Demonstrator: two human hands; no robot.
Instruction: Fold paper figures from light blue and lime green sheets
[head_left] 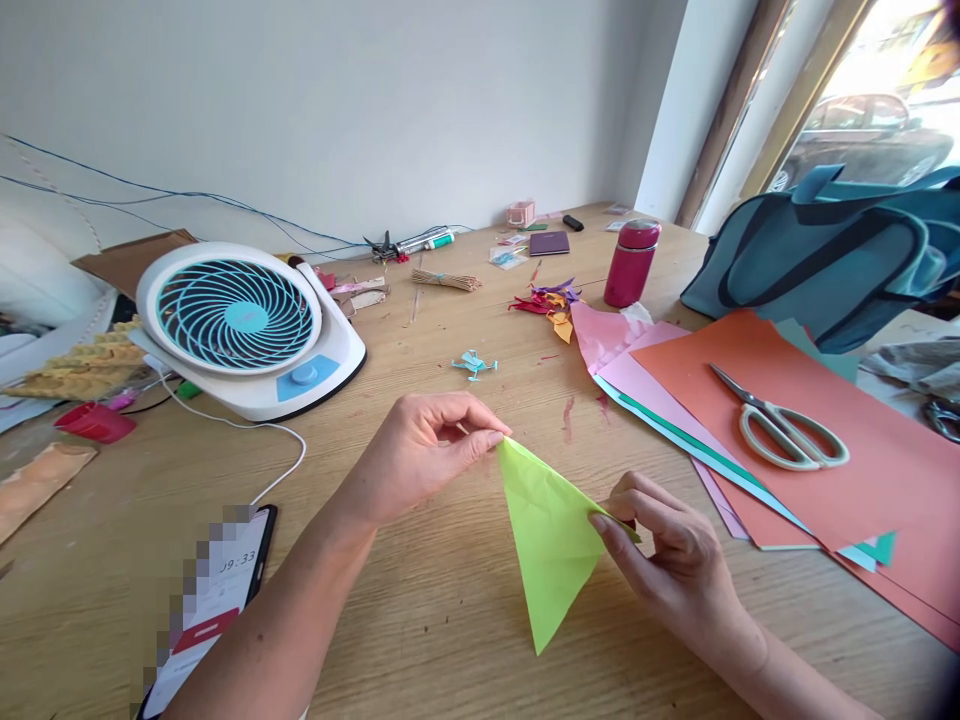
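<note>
A lime-green sheet of paper (551, 530), folded into a triangle, hangs between my hands above the wooden table. My left hand (431, 450) pinches its upper left corner between thumb and fingers. With thumb and index finger, my right hand (667, 545) grips the folded upper edge near the right corner. The lowest corner points down and slightly toward me. Beyond my hands, a small light-blue folded paper figure (474, 364) lies on the table.
Scissors (784, 425) rest on coloured paper sheets (697, 370) at the right. Behind them stand a red flask (632, 265) and a blue bag (810, 260). A white fan (240, 325) stands left, with a phone (217, 600) nearer me. Small paper pieces (551, 302) lie further back.
</note>
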